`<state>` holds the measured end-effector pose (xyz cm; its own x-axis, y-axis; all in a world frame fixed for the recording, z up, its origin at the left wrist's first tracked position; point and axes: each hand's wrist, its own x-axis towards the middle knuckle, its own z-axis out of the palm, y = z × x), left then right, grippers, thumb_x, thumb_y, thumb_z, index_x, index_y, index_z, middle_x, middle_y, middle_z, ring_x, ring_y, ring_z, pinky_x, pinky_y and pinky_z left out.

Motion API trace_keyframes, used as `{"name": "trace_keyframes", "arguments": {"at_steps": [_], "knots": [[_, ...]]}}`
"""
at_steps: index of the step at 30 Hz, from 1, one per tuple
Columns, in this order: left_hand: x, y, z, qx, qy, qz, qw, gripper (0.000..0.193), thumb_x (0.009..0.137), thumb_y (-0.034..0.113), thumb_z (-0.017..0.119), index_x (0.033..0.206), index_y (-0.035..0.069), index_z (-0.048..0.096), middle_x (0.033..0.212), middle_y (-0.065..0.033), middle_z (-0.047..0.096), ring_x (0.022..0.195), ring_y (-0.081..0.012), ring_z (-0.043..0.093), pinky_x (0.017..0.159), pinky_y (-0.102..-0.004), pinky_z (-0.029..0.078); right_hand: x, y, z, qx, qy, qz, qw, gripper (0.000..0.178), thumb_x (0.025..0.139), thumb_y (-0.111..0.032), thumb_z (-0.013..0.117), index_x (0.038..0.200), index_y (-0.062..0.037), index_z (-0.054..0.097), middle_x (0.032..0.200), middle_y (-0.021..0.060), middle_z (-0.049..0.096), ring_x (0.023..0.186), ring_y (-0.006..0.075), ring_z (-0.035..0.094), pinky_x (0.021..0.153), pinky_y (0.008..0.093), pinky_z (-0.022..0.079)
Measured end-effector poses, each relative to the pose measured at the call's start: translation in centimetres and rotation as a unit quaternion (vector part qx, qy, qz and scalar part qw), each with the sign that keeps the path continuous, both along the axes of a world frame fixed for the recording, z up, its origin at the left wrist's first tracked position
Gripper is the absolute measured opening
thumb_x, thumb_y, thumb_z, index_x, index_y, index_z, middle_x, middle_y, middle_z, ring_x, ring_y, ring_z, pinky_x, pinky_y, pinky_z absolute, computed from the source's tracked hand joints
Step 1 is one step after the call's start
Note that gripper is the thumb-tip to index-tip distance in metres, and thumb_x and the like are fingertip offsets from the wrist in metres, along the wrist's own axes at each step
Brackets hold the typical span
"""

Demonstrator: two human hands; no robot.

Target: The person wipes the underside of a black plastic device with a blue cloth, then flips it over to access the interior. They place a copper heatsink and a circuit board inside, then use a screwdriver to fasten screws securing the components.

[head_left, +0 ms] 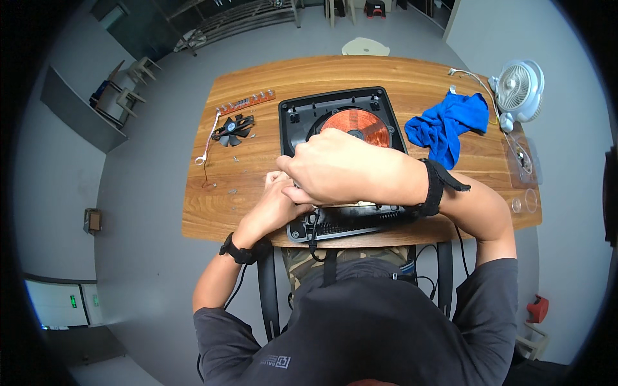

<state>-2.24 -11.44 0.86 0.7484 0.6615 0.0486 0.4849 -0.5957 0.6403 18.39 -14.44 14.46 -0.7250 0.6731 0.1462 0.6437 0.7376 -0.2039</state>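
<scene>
An opened induction cooker point(388, 103) lies on the wooden table in front of me, its black housing showing a round copper coil point(376, 125). My right hand point(335, 166) reaches across the housing, its fingers curled closed over the cooker's left side. Just below and to the left, my left hand point(275, 202) is closed too, its fingertips meeting those of the right at the housing's left edge. Whatever the fingers hold is hidden behind the hands. A black cord point(313, 243) hangs from the near edge of the housing.
Left of the cooker lie a black cooling fan point(234, 130), an orange strip board point(246, 102) with wires, and several small screws point(235, 158). A blue cloth point(454, 121), a white desk fan point(518, 90) and a clear plastic box point(523, 161) are on the right.
</scene>
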Motion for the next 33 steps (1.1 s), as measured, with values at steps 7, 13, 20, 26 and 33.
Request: {"name": "trace_keyframes", "arguments": {"at_steps": [7, 13, 20, 26, 33], "knots": [[0.0, 0.4, -1.4, 0.08, -0.024, 0.033, 0.996, 0.032, 0.08, 0.021, 0.081, 0.109, 0.008, 0.075, 0.111, -0.0139, 0.073, 0.114, -0.0331, 0.061, 0.102, -0.0456, 0.034, 0.6, -0.9, 0.6, 0.012, 0.025, 0.005, 1.0, 0.03, 0.096, -0.027, 0.061, 0.101, 0.0022, 0.066, 0.074, 0.0201, 0.07, 0.072, 0.0405, 0.071, 0.064, 0.0481, 0.057], [0.2, 0.0, 0.3, 0.02, 0.022, 0.006, 1.0, 0.032, 0.082, 0.024, 0.08, 0.11, 0.012, 0.076, 0.115, -0.0133, 0.073, 0.114, -0.0319, 0.062, 0.097, -0.0448, 0.035, 0.3, -0.2, 0.0, -0.027, 0.033, 0.028, 0.999, 0.034, 0.095, -0.03, 0.063, 0.102, 0.0035, 0.066, 0.074, 0.0213, 0.07, 0.073, 0.0409, 0.071, 0.065, 0.0495, 0.057], [0.3, 0.0, 0.5, 0.069, 0.021, -0.008, 0.997, 0.032, 0.08, 0.023, 0.079, 0.109, 0.013, 0.073, 0.111, -0.0106, 0.072, 0.111, -0.0303, 0.059, 0.096, -0.045, 0.034, 0.0, -0.4, 0.7, -0.038, -0.011, -0.001, 0.999, 0.036, 0.093, -0.028, 0.064, 0.105, 0.0056, 0.063, 0.074, 0.0221, 0.069, 0.072, 0.0424, 0.071, 0.064, 0.0495, 0.058], [0.0, 0.2, 0.0, 0.086, 0.045, -0.013, 0.995, 0.034, 0.079, 0.022, 0.08, 0.108, 0.006, 0.07, 0.111, -0.0131, 0.069, 0.115, -0.0302, 0.057, 0.099, -0.0456, 0.033, 1.4, -0.1, -0.1, 0.012, 0.061, 0.048, 0.997, 0.032, 0.093, -0.027, 0.062, 0.109, 0.0009, 0.062, 0.073, 0.0196, 0.069, 0.07, 0.0424, 0.069, 0.062, 0.0499, 0.056], [-0.7, 0.3, -0.9, 0.115, 0.025, -0.034, 0.992, 0.034, 0.079, 0.021, 0.081, 0.107, 0.006, 0.07, 0.11, -0.012, 0.07, 0.117, -0.0293, 0.057, 0.101, -0.044, 0.034, 0.5, 0.2, 0.1, -0.03, 0.016, 0.015, 0.999, 0.035, 0.095, -0.031, 0.064, 0.098, 0.0032, 0.068, 0.074, 0.0217, 0.07, 0.071, 0.0412, 0.071, 0.063, 0.0479, 0.057]]}}
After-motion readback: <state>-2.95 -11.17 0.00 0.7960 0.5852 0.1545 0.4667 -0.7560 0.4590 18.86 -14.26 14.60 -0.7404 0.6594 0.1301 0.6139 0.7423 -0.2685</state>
